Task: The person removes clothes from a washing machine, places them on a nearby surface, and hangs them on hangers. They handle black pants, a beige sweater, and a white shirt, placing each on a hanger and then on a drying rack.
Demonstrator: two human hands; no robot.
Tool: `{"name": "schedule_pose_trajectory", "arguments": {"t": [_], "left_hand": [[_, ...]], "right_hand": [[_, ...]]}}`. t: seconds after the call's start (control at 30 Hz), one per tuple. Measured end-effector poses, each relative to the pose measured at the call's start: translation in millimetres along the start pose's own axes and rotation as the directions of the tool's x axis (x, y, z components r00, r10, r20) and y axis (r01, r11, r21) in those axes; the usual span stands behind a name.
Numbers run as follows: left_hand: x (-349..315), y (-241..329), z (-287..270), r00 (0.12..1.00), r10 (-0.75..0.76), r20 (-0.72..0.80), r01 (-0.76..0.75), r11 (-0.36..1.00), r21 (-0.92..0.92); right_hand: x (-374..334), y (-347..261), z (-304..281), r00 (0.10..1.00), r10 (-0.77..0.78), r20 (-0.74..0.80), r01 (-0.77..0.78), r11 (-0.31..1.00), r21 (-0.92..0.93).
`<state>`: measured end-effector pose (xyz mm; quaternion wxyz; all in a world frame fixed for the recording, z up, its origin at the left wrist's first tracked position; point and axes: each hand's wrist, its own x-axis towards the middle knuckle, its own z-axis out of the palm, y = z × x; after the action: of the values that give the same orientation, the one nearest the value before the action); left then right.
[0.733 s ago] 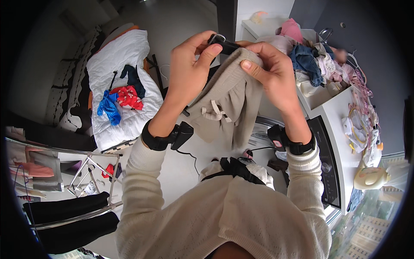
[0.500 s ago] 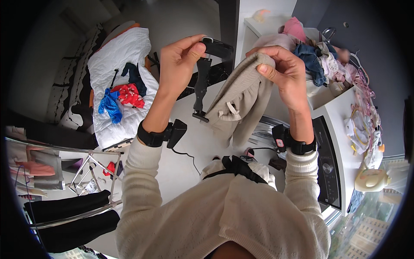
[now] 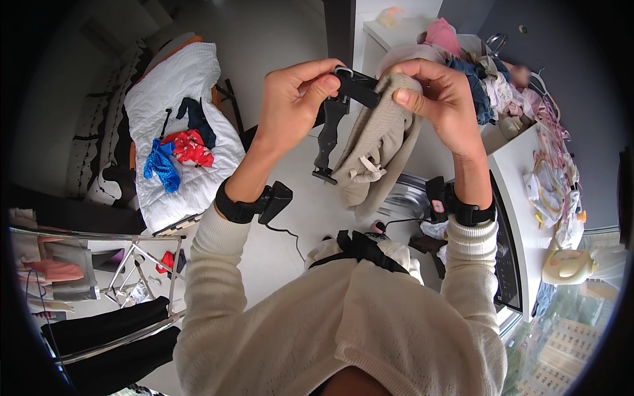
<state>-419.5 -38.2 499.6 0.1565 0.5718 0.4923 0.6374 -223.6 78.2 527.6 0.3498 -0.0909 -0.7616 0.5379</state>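
Both hands have drawn apart since the earlier frame, and the black clip hanger (image 3: pixel 340 109) now shows between them, one arm hanging down. Behind, the white quilt (image 3: pixel 173 132) carries red, blue and dark garments; to the right a white tabletop (image 3: pixel 522 158) holds a heap of clothes (image 3: pixel 492 86). The beige garment (image 3: pixel 380 148) hangs at chest height from its top edge, bunched over the hanger's bar. To do this well, I judge the waistband should be spread flat before the clip bites — bunched cloth slips. The left hand (image 3: pixel 294 92) is raised, wrist bent, thumb and forefinger pinching the hanger's end. The right hand (image 3: pixel 439 96) grips the fabric's top edge — possibly the hanger too; that contact is hidden.
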Motion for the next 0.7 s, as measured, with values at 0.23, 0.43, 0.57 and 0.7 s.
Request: {"name": "schedule_pose_trajectory", "arguments": {"t": [0.23, 0.43, 0.57, 0.7], "left_hand": [[-8, -5, 4, 0.992, 0.115, -0.048, -0.099, 0.962, 0.255], [0, -1, -4, 0.983, 0.168, 0.078, -0.184, 0.847, 0.498], [8, -5, -10, 0.996, 0.027, 0.080, -0.040, 0.986, 0.162], [0, -9, -1, 0.982, -0.137, 0.132, 0.177, 0.912, -0.371]], "right_hand": [[13, 9, 7, 0.995, 0.096, -0.030, -0.100, 0.943, -0.318], [22, 13, 9, 1.000, -0.002, 0.004, 0.003, 0.970, -0.243], [23, 9, 9, 0.997, -0.081, 0.017, 0.083, 0.984, -0.159], [19, 4, 14, 0.994, -0.102, -0.037, 0.096, 0.984, -0.149]]}}
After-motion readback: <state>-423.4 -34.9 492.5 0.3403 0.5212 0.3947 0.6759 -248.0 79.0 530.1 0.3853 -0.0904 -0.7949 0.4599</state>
